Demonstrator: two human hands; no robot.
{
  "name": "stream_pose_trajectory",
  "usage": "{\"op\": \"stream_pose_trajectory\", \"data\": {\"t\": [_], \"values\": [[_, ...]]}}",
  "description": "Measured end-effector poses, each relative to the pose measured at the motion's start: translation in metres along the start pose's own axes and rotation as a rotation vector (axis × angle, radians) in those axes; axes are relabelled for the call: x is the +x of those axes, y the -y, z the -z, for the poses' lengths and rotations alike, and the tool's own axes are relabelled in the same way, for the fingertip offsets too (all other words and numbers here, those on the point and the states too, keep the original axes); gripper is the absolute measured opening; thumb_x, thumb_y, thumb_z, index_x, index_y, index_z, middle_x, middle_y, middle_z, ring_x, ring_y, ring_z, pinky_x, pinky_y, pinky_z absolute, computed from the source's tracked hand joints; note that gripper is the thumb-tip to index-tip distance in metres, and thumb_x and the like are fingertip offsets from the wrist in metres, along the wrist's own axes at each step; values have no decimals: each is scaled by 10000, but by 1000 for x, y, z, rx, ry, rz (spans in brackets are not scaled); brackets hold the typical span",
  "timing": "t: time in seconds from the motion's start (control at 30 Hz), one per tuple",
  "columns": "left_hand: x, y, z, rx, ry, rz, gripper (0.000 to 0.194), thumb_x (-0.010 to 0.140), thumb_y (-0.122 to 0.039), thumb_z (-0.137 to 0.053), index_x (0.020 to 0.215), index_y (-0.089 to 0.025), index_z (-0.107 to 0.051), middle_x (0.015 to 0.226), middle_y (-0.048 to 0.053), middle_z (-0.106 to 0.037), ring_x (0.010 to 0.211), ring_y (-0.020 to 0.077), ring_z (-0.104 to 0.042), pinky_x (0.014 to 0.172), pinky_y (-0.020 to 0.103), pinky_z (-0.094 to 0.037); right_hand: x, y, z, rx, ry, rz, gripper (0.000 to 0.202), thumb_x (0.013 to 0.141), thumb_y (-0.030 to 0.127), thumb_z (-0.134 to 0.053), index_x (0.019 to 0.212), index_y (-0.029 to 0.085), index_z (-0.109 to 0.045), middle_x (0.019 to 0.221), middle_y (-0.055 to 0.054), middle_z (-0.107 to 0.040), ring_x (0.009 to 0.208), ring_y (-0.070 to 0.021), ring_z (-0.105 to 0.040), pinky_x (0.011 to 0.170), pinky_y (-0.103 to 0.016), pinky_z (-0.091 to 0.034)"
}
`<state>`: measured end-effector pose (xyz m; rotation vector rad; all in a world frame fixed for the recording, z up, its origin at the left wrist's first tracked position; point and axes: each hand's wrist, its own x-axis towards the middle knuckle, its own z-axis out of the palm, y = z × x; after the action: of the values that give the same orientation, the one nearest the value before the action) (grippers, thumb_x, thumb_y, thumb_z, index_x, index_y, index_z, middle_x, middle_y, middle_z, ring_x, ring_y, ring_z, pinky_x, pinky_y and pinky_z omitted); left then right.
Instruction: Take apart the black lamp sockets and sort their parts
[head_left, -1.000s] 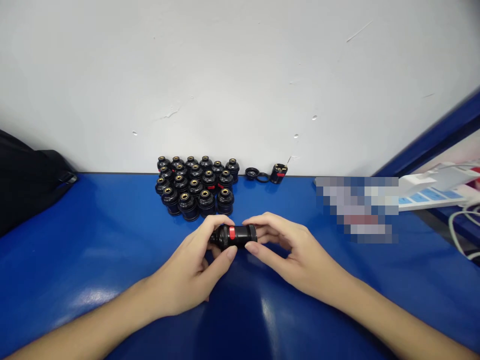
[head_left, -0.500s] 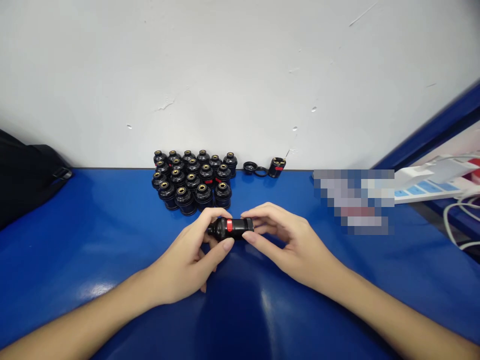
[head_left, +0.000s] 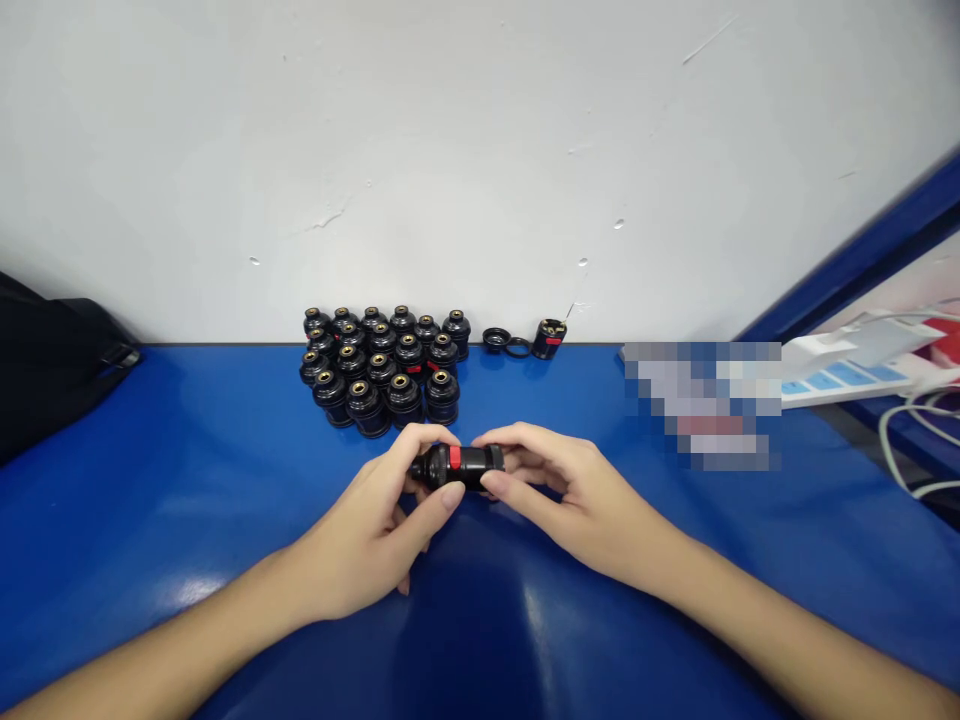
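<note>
A black cylindrical connector (head_left: 472,467) with a red tab lies sideways between my two hands, low over the blue tabletop. My left hand (head_left: 386,525) is closed around its narrower left end, thumb at the front and index finger over the top. My right hand (head_left: 555,480) grips the right end between thumb and fingers; its other fingers are partly hidden behind. Just beyond my hands stand several similar black connectors (head_left: 367,408) in a close group, upright, with brass-coloured rings in their tops.
By the white wall (head_left: 465,150) stands an open black connector body (head_left: 550,342) with a red tab, beside a black cap with a loop (head_left: 496,341). A power strip (head_left: 840,380) with cables is at the right of the blue table (head_left: 247,450). A black bag (head_left: 60,370) sits at the left.
The whole view has shifted slightly. My right hand's fingers have moved a little further left along the connector; both hands keep their hold on it.
</note>
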<state>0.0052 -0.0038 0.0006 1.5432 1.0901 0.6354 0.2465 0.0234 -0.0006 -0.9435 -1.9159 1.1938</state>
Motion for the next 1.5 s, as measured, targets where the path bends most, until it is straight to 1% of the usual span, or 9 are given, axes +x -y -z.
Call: {"op": "stream_pose_trajectory", "data": {"t": [0.23, 0.33, 0.5, 0.8, 1.0, 1.13, 1.27, 1.4, 1.5], "values": [[1, 1, 0, -48, 5, 8, 415, 1083, -618, -504, 1315, -279, -446, 703, -81, -525, 476, 88, -536, 393, 159, -544, -3, -2, 1, -267, -96, 356, 333, 993, 168, -739, 1304, 275, -682, 1252, -83, -711, 1162, -233, -727, 1011, -397, -656], [2, 1, 0, -41, 6, 1, 415, 1085, -615, -501, 1336, -292, -430, 719, -78, -517, 507, 94, -547, 397, 155, -551, -2, 0, -1, -188, -100, 237, 362, 1002, 264, -752, 1347, 260, -643, 1266, -81, -721, 1145, -222, -749, 996, -361, -666], [1, -2, -1, -21, -2, -5, 403, 1082, -609, -514, 1328, -304, -422, 757, -82, -497, 478, 66, -522, 388, 132, -539, 0, 0, -3, 24, -53, 44, 181, 1048, 322, -687, 1208, 237, -679, 1088, -40, -777, 942, -174, -805, 892, -301, -696], [0, 1, -2, -35, -36, -8, 426, 1083, -594, -521, 1380, -321, -384, 770, -73, -506, 532, 94, -544, 392, 155, -561, -6, -3, -6, -41, -88, 218, 377, 1014, 180, -710, 1370, 285, -641, 1418, -69, -625, 1337, -206, -658, 1141, -364, -605], [-1, 3, -1, 12, -12, -24, 429, 1082, -599, -522, 1399, -333, -408, 782, -72, -520, 516, 88, -540, 400, 175, -578, -4, 1, -8, 40, -42, -13, 206, 1097, 357, -608, 1268, 249, -648, 1069, -32, -777, 960, -165, -785, 893, -294, -684], [0, 2, 0, -25, -13, -3, 400, 1088, -629, -480, 1301, -295, -435, 718, -86, -525, 461, 83, -534, 385, 167, -552, -4, -3, -4, 10, -51, 157, 257, 1039, 247, -703, 1293, 250, -662, 1220, -54, -739, 1121, -183, -757, 993, -313, -658], [1, 2, 0, -18, -23, -1, 405, 1088, -647, -458, 1276, -290, -426, 690, -90, -533, 452, 92, -545, 380, 167, -544, -6, -5, -3, -223, -100, 348, 308, 1013, 121, -693, 1287, 260, -674, 1301, -59, -692, 1234, -175, -693, 1098, -323, -602], [0, 1, 0, 6, -25, -16, 415, 1081, -640, -487, 1323, -313, -405, 711, -93, -519, 454, 84, -538, 373, 150, -535, -5, -2, -5, -198, -111, 281, 370, 1014, 227, -730, 1367, 254, -622, 1404, -83, -636, 1304, -190, -667, 1107, -315, -604], [-1, 1, 0, 19, -18, -19, 410, 1081, -628, -498, 1337, -320, -414, 745, -84, -520, 465, 78, -538, 380, 148, -540, -4, 0, -7, -105, -96, 178, 325, 1041, 301, -700, 1349, 239, -618, 1288, -71, -688, 1172, -178, -736, 1027, -296, -643]]}}
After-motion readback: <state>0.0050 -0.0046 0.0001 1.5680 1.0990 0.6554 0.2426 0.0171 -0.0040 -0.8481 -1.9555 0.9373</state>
